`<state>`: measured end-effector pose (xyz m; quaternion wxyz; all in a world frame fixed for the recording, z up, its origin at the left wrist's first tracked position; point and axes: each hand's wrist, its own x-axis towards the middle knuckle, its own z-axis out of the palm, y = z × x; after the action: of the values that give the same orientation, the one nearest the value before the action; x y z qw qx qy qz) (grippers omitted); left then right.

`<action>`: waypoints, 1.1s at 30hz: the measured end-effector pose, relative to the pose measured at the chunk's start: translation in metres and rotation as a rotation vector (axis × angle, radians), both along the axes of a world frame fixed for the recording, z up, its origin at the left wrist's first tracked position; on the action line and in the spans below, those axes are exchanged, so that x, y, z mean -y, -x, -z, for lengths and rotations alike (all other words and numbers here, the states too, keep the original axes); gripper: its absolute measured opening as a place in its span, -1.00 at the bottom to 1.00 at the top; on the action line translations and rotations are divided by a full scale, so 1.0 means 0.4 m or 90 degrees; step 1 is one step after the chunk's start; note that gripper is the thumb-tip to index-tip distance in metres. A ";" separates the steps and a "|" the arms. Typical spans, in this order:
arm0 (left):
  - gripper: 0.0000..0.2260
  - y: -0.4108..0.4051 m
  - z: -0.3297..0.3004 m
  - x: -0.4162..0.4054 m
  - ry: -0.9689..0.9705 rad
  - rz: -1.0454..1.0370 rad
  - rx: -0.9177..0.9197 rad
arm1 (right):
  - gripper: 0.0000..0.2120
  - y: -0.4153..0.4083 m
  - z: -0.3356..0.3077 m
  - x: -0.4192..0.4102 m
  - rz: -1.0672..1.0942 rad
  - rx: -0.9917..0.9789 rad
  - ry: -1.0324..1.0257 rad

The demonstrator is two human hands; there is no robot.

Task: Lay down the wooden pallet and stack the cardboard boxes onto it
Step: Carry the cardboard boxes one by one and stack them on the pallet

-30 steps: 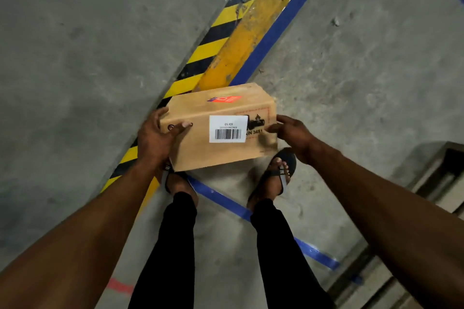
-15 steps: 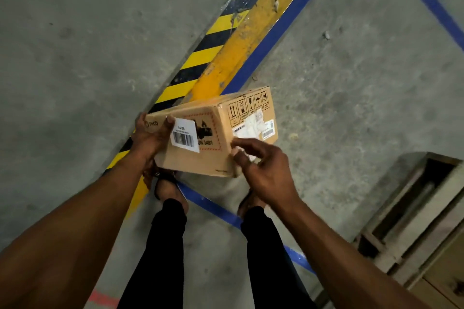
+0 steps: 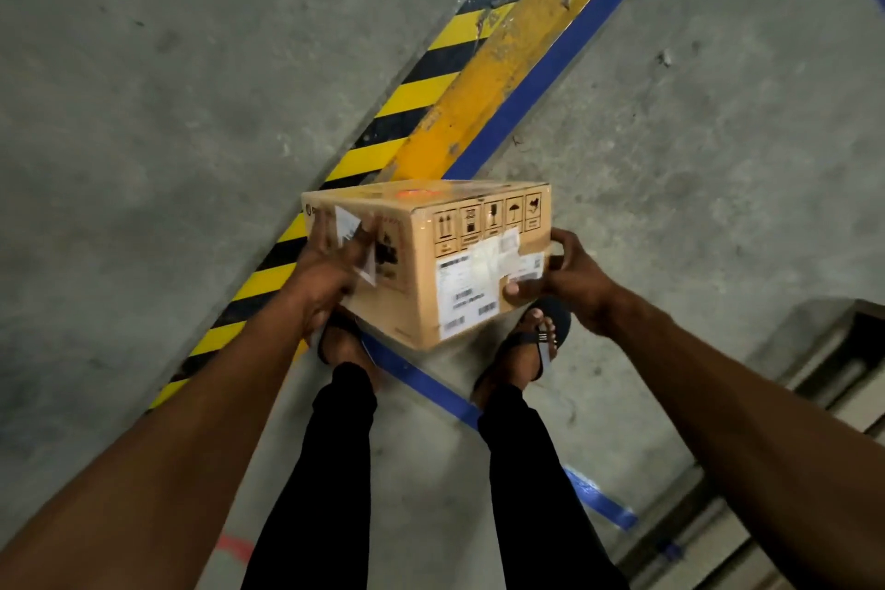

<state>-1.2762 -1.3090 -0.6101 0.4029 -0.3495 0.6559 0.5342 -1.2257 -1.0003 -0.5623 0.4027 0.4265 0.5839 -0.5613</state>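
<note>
Brown rectangular cardboard box [image 3: 431, 259] at frame centre, held in air above feet and grey concrete floor [image 3: 143, 110].

Left hand [image 3: 325, 278] closed on box's left end, fingers over white label. Right hand [image 3: 570, 283] closed on right end, thumb on near face.

Risk: grip rests on ends only, nothing visibly under box; a slip would likely drop it onto sandalled toes.

Box long axis runs left-right across frame, near lower corner tipped toward viewer, handling-symbol face toward camera.

Pale wooden pallet [image 3: 823, 374] partly visible at right edge, lower half; box well apart from it.
</note>
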 end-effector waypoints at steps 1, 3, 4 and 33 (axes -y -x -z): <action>0.06 -0.015 -0.027 -0.020 -0.054 -0.013 -0.004 | -0.23 -0.012 -0.015 0.014 0.056 -0.021 -0.012; -0.04 -0.033 -0.061 -0.047 -0.130 -0.054 -0.006 | -0.54 -0.031 -0.057 0.056 0.126 -0.082 -0.039; -0.10 -0.044 -0.067 -0.051 -0.152 -0.061 -0.007 | -0.59 -0.042 -0.079 0.075 0.150 -0.109 -0.052; 0.20 -0.037 0.067 -0.143 -0.036 -0.009 -0.006 | -0.12 -0.104 0.122 -0.210 0.069 0.006 -0.131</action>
<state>-1.2612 -1.2520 -0.6369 0.4060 -0.3401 0.6400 0.5568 -1.1843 -0.9163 -0.6112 0.3287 0.4993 0.6123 -0.5174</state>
